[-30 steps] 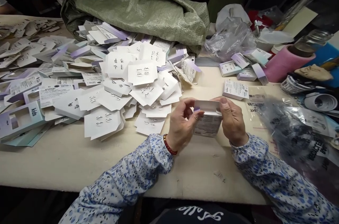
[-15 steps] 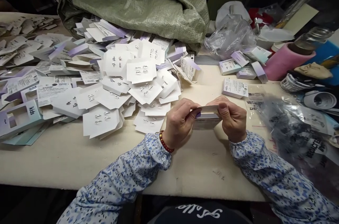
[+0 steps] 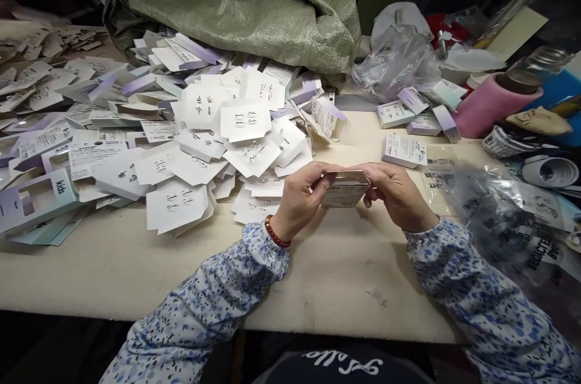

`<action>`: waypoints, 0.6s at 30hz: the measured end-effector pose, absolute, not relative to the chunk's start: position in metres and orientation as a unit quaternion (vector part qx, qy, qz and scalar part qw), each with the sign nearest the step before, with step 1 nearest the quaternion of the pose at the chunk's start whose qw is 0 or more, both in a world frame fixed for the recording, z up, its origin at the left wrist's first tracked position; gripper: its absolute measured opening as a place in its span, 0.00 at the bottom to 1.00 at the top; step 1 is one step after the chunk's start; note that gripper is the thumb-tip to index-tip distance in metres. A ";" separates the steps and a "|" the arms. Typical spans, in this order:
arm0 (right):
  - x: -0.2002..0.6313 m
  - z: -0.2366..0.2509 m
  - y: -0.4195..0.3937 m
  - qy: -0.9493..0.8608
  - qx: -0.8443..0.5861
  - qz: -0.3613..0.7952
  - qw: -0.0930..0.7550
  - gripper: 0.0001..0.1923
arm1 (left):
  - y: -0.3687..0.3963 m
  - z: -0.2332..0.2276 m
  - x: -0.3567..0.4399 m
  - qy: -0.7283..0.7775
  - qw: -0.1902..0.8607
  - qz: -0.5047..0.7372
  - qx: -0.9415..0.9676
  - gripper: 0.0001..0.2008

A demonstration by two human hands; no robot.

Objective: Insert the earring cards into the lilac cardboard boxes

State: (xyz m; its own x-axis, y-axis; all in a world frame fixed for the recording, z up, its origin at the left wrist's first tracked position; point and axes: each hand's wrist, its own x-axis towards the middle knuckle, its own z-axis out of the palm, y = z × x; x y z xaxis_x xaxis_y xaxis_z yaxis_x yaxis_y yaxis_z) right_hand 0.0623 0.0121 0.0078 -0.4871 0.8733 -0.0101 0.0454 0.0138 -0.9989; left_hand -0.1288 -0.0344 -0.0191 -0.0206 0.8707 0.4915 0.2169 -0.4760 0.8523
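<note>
Between both hands is a small cardboard box (image 3: 344, 196), tipped so that its top edge faces me and printed text shows on the side below. My left hand (image 3: 303, 195) pinches its left end, thumb in front and fingers curled behind. At the right end my right hand (image 3: 399, 193) grips the box, thumb along the top edge and fingers bent underneath. Whatever lies inside the box cannot be made out. Left of my hands spread white cards (image 3: 176, 202) bearing small silver earrings, piled over one another.
Flattened lilac and mint boxes (image 3: 39, 199) lie among the cards. A green woven sack (image 3: 245, 6) stretches behind the pile. Several closed boxes (image 3: 403, 150) sit at right, near a pink roll (image 3: 497, 104). Clear plastic bags (image 3: 512, 208) cover the table's right side.
The box has shifted slightly left and its light card edge sits flatter, with more of the printed side showing. My right hand has moved left, its fingers now reaching farther along the box.
</note>
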 end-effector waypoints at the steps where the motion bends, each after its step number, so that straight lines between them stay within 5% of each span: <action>1: 0.063 0.009 0.012 -0.619 -0.365 0.605 0.343 0.19 | -0.034 -0.019 -0.129 0.420 0.284 0.567 0.649 0.10; 10: 0.063 -0.003 0.011 -0.668 -0.344 0.527 0.396 0.12 | -0.033 -0.019 -0.125 0.448 0.290 0.580 0.616 0.09; 18: 0.070 -0.014 0.017 -0.765 -0.275 0.394 0.428 0.13 | -0.032 -0.021 -0.132 0.415 0.151 0.559 0.702 0.07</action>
State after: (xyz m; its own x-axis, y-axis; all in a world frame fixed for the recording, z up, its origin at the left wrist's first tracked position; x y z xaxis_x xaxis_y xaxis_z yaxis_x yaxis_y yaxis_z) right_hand 0.0704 0.0166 -0.0139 -0.4815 0.7586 0.4389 0.0844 0.5386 -0.8383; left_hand -0.1323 -0.0319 -0.0213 0.0310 0.7510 0.6595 0.4129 -0.6105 0.6759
